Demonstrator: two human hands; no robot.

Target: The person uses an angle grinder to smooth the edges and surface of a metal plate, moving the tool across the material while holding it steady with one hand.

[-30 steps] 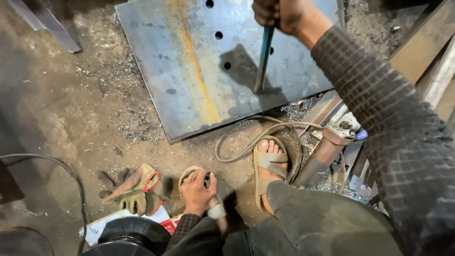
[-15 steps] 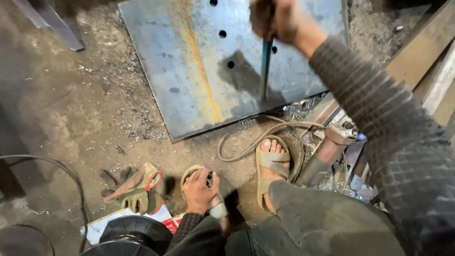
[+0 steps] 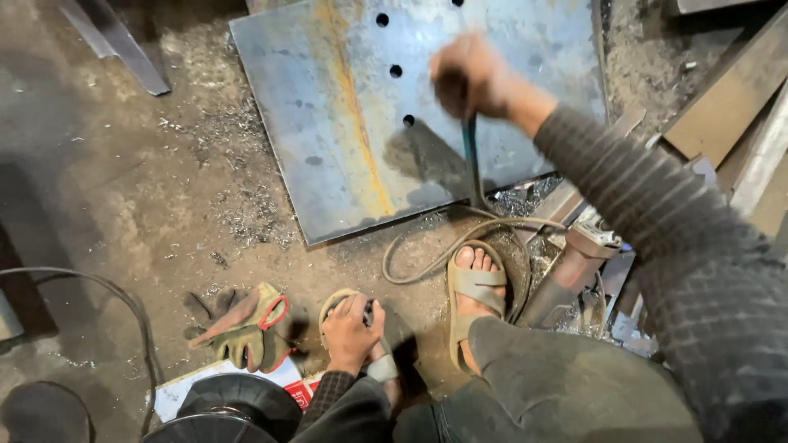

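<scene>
The right hand (image 3: pixel 469 78) has its grip closed round a dark bar (image 3: pixel 471 164) standing on the drilled steel plate (image 3: pixel 345 123) on the floor, while the left hand (image 3: pixel 349 328) clutches the sandalled foot—a slipping tip could strike those toes.

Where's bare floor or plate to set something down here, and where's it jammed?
Free: the concrete floor between the steel plate and the gloves, and the plate's rust-streaked left half, though metal chips litter its edge. Crowded: around the sandalled foot, hose, cylinder and right-side scrap.
</scene>
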